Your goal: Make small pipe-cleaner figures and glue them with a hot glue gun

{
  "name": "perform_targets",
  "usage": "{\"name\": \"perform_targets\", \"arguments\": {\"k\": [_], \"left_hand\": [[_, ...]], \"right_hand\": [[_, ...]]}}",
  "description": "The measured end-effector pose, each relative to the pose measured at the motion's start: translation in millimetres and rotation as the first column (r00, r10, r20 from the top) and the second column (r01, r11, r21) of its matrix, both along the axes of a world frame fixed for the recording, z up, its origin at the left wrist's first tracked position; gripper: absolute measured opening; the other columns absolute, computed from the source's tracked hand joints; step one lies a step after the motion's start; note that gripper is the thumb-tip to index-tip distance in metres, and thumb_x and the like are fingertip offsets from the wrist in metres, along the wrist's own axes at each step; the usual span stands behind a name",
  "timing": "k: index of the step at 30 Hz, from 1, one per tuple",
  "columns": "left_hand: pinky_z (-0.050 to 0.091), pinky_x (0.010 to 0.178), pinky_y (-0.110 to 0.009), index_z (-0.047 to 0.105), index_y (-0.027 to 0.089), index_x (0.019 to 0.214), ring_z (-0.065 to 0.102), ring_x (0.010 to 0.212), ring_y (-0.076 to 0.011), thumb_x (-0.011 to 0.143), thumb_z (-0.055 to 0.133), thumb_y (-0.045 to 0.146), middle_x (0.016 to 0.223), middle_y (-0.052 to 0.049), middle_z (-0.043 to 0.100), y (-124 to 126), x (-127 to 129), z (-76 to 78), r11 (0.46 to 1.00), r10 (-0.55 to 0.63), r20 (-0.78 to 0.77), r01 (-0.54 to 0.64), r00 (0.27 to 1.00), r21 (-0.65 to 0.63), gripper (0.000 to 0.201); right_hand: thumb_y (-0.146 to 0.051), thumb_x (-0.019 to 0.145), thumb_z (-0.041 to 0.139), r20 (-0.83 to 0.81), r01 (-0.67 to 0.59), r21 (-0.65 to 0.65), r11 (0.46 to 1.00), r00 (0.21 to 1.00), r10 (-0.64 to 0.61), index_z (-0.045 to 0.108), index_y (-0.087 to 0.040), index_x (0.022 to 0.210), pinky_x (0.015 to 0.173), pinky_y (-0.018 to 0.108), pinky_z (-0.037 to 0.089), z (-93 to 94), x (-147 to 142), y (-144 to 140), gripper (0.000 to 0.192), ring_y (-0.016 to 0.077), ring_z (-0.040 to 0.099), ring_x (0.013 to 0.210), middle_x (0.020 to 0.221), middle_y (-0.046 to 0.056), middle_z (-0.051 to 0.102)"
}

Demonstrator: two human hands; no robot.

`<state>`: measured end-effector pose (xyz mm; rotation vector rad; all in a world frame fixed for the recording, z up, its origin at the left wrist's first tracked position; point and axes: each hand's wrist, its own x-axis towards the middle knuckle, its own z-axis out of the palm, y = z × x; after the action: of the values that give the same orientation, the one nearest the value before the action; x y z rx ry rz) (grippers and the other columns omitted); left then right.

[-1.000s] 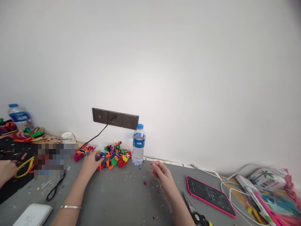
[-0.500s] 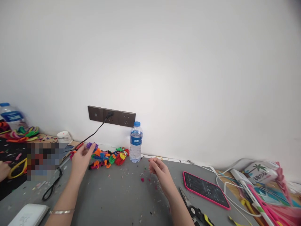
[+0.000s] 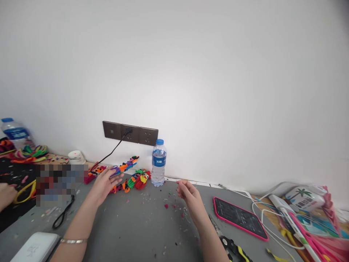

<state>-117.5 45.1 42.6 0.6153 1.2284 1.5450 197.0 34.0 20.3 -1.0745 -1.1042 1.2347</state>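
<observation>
My left hand [image 3: 105, 183] reaches to the back left of the grey table, its fingers around a colourful pipe-cleaner piece [image 3: 127, 166] in purple, orange and blue. The free end of the piece tilts up to the right, above the table. Beside it lie more fuzzy pipe-cleaner shapes, one a red figure [image 3: 141, 180] with a yellow face and googly eyes. My right hand [image 3: 190, 196] hovers right of the water bottle [image 3: 158, 163], thumb and fingers curled together. Anything between its fingertips is hidden or too small to make out.
A phone in a pink case [image 3: 240, 217], black-and-yellow scissors [image 3: 231, 249] and white cables lie at the right. A white power bank [image 3: 35, 247] and a black cord [image 3: 64, 214] are at the left. Another person's hand [image 3: 7, 196] shows at the left edge. Coloured scraps dot the table.
My left hand has moved a little right and lifted the pipe-cleaner piece, tilting it up off the pile. My right hand has hardly moved. The view has shifted slightly.
</observation>
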Motion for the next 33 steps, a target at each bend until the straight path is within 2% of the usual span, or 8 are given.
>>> {"name": "perform_targets", "arguments": {"k": [6, 9, 14, 18, 24, 26, 29, 33], "left_hand": [[0.052, 0.066, -0.025, 0.054, 0.021, 0.081, 0.072, 0.084, -0.0207, 0.063, 0.081, 0.024, 0.07, 0.003, 0.064, -11.2, 26.4, -1.5, 0.961, -0.275, -0.143, 0.276, 0.951, -0.016, 0.032], [0.051, 0.065, -0.027, 0.053, 0.021, 0.079, 0.071, 0.083, -0.0213, 0.065, 0.08, 0.033, 0.073, 0.002, 0.065, -13.2, 38.1, -2.6, 0.939, -0.34, -0.215, 0.343, 0.915, -0.026, 0.032], [0.051, 0.064, -0.028, 0.048, 0.021, 0.073, 0.07, 0.087, -0.0248, 0.056, 0.082, 0.037, 0.078, 0.0, 0.064, -9.6, 35.9, 0.8, 0.981, -0.169, -0.221, 0.186, 0.96, 0.06, 0.041], [0.052, 0.066, -0.028, 0.044, 0.023, 0.078, 0.067, 0.075, -0.0181, 0.053, 0.08, 0.041, 0.075, 0.005, 0.057, -4.4, 21.0, 3.7, 0.991, 0.006, -0.189, 0.02, 0.982, 0.135, 0.047], [0.044, 0.06, -0.023, 0.041, 0.024, 0.075, 0.053, 0.064, -0.012, 0.058, 0.077, 0.044, 0.071, 0.007, 0.047, -5.9, 24.4, 4.2, 0.981, 0.065, -0.246, -0.018, 0.967, 0.191, 0.045], [0.038, 0.057, -0.021, 0.042, 0.023, 0.074, 0.045, 0.059, -0.0098, 0.06, 0.077, 0.04, 0.069, 0.008, 0.042, -10.0, 38.3, 4.0, 0.975, 0.045, -0.31, 0.026, 0.95, 0.221, 0.041], [0.033, 0.053, -0.021, 0.039, 0.024, 0.074, 0.036, 0.058, -0.0107, 0.068, 0.069, 0.039, 0.07, 0.007, 0.034, -18.2, 63.8, 3.0, 0.937, -0.095, -0.545, 0.261, 0.833, 0.235, 0.034], [0.033, 0.057, -0.022, 0.036, 0.024, 0.076, 0.035, 0.063, -0.0124, 0.08, 0.057, 0.034, 0.076, 0.005, 0.03, -29.3, 89.7, -0.3, 0.852, -0.257, -0.657, 0.488, 0.708, 0.192, 0.023]], "right_hand": [[-0.057, 0.073, 0.069, 0.002, 0.004, -0.017, 1.0, 1.0, -0.004, 0.065, -0.02, 0.075, 0.058, 0.028, 0.035, 0.1, 2.7, -0.8, 0.037, 0.0161, 0.044, 0.061, 0.066, 0.0, 0.051], [-0.057, 0.073, 0.07, 0.006, 0.002, -0.02, 1.0, 1.0, -0.001, 0.065, -0.021, 0.076, 0.058, 0.028, 0.036, -2.1, 3.6, -0.2, 0.037, 0.0172, 0.044, 0.061, 0.066, 0.001, 0.051], [-0.057, 0.071, 0.071, -0.01, 0.012, -0.021, 1.0, 1.0, -0.013, 0.066, -0.02, 0.078, 0.058, 0.029, 0.036, -5.4, 4.7, 1.9, 0.038, 0.0168, 0.044, 0.061, 0.066, 0.001, 0.051], [-0.055, 0.071, 0.072, -0.036, 0.041, -0.02, 0.999, 0.998, -0.042, 0.065, -0.02, 0.078, 0.059, 0.029, 0.036, -3.7, 7.4, 2.7, 0.037, 0.016, 0.044, 0.061, 0.066, 0.0, 0.052], [-0.05, 0.068, 0.074, -0.22, 0.365, 0.028, 0.931, 0.91, -0.35, 0.062, -0.022, 0.081, 0.057, 0.028, 0.036, -0.6, 24.5, 4.2, 0.033, 0.0138, 0.042, 0.057, 0.065, -0.003, 0.049], [-0.048, 0.068, 0.073, -0.23, 0.396, 0.025, 0.918, 0.896, -0.38, 0.061, -0.023, 0.08, 0.055, 0.029, 0.035, 1.1, 28.3, 4.0, 0.031, 0.0134, 0.041, 0.056, 0.065, -0.003, 0.048], [-0.049, 0.069, 0.072, -0.203, 0.358, 0.03, 0.933, 0.917, -0.345, 0.061, -0.023, 0.078, 0.054, 0.029, 0.034, 3.7, 29.3, 3.6, 0.029, 0.0135, 0.042, 0.054, 0.063, -0.003, 0.049], [-0.05, 0.07, 0.073, -0.174, 0.323, 0.022, 0.946, 0.933, -0.314, 0.065, -0.022, 0.078, 0.056, 0.029, 0.037, 6.3, 29.4, 3.4, 0.031, 0.0137, 0.044, 0.056, 0.065, -0.001, 0.053]]}}
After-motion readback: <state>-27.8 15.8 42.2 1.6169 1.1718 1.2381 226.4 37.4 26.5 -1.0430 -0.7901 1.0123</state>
